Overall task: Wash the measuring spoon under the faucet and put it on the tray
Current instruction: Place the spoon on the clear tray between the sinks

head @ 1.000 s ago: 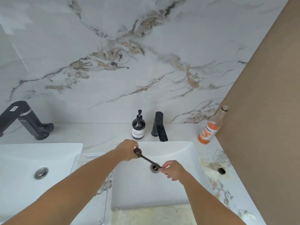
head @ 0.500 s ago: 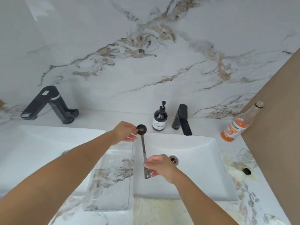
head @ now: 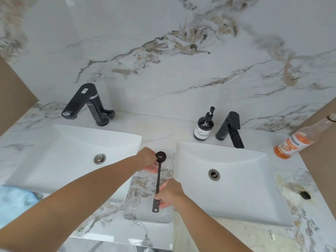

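Note:
A dark long-handled measuring spoon [head: 158, 179] lies lengthwise over the clear tray [head: 143, 213], which sits on the counter between two white sinks. My left hand [head: 148, 161] holds the round bowl end at the tray's far edge. My right hand [head: 170, 193] pinches the perforated handle end near the tray's front. Whether the spoon touches the tray I cannot tell. The black faucet [head: 230, 129] stands behind the right sink [head: 236, 202], away from both hands.
A dark soap pump bottle [head: 203, 128] stands left of the right faucet. The left sink [head: 60, 142] has its own black faucet [head: 87, 103]. An orange drink bottle [head: 298, 140] leans at far right, with a small black cap [head: 305, 195] on the counter. A blue cloth [head: 16, 202] lies front left.
Both hands carried the spoon left, from above the right sink's drain to over the tray. The handle turned from slanted to pointing straight toward me.

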Motion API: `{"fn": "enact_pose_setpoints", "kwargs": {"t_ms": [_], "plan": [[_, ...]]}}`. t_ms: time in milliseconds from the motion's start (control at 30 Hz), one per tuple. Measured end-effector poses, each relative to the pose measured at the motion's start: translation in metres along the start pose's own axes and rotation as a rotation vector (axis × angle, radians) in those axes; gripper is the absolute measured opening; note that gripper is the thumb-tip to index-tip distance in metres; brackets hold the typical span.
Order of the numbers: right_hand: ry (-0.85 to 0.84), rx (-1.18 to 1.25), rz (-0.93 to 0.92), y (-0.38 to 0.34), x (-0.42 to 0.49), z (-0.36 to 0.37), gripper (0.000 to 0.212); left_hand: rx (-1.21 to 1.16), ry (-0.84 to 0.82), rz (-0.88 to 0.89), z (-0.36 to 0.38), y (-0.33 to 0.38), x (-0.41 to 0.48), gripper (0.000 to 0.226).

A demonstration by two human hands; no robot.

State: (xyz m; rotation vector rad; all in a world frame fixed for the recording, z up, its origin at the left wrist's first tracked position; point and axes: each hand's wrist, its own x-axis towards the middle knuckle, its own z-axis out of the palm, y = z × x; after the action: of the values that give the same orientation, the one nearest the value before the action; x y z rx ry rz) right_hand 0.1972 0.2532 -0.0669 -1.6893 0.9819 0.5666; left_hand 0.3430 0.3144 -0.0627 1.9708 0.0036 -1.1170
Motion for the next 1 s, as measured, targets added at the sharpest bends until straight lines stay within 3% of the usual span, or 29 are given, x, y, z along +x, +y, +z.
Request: {"fn": "enact_pose_setpoints", "kwargs": {"t_ms": [200,433,567,700,833,933,1000], "plan": [[0.051,-0.1,-0.013,-0.001,0.014,0.025,0.019,-0.277,-0.136,-0.067,0.006,-0.023,-0.001,0.04],[0.03,-0.195,0.012,0.006,0.026,0.042,0.023,-0.317,0.016,-0.111,0.016,-0.052,0.008,0.042],[0.041,-0.209,0.011,0.003,0.032,0.042,0.027,-0.234,0.163,-0.108,0.025,-0.059,0.013,0.031],[0.013,-0.251,0.028,0.0,0.035,0.041,0.01,-0.052,0.263,-0.091,0.029,-0.06,0.009,0.013],[0.014,-0.248,0.028,-0.001,0.036,0.04,0.018,0.088,0.294,-0.086,0.03,-0.058,0.004,0.02],[0.029,-0.272,-0.009,-0.007,0.032,0.037,0.007,0.139,0.298,-0.077,0.029,-0.054,0.002,0.021],[0.035,-0.351,-0.036,-0.007,0.029,0.037,0.026,0.172,0.299,-0.081,0.029,-0.055,-0.001,0.02]]}}
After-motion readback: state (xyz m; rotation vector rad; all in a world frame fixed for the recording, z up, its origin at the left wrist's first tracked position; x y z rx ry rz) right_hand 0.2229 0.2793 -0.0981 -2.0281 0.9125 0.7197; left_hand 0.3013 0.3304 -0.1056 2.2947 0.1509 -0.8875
